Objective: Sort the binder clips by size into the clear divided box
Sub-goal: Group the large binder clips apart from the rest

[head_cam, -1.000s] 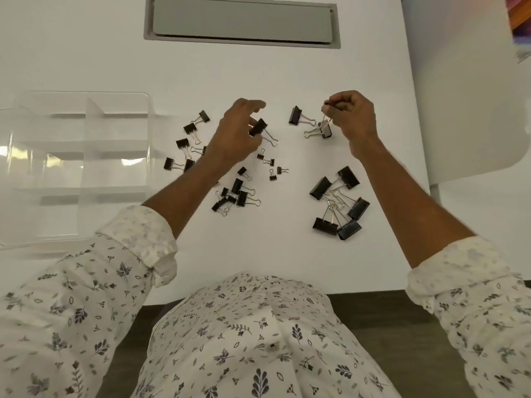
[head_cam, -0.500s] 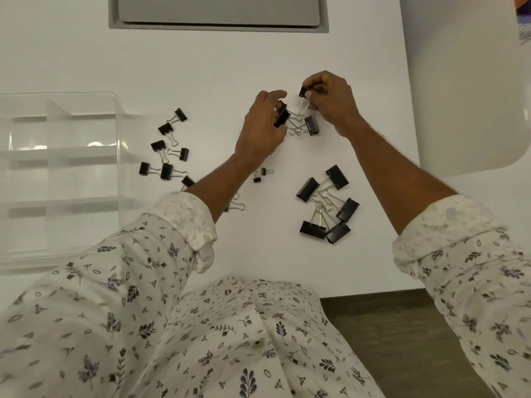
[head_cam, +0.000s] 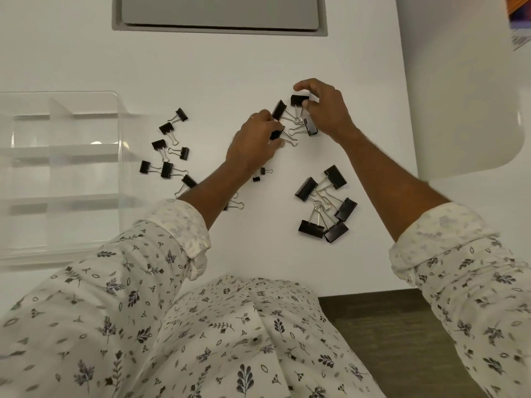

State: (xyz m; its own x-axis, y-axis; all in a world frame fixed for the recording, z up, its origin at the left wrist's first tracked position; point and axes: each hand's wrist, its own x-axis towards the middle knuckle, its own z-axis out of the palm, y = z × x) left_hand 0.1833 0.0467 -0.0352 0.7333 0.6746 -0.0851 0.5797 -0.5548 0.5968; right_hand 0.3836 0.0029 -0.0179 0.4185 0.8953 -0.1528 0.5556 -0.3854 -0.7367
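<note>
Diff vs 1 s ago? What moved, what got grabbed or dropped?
The left hand carried its medium clip right, to the right hand, and still grips it. The right hand's dangling clip now lies on the table; that hand now brackets another clip, grip unclear. Large clips, left group and clear divided box unmoved.

Divided box (head_cam: 119, 156) left of clips (head_cam: 169, 150) on table (head_cam: 230, 67)
</note>
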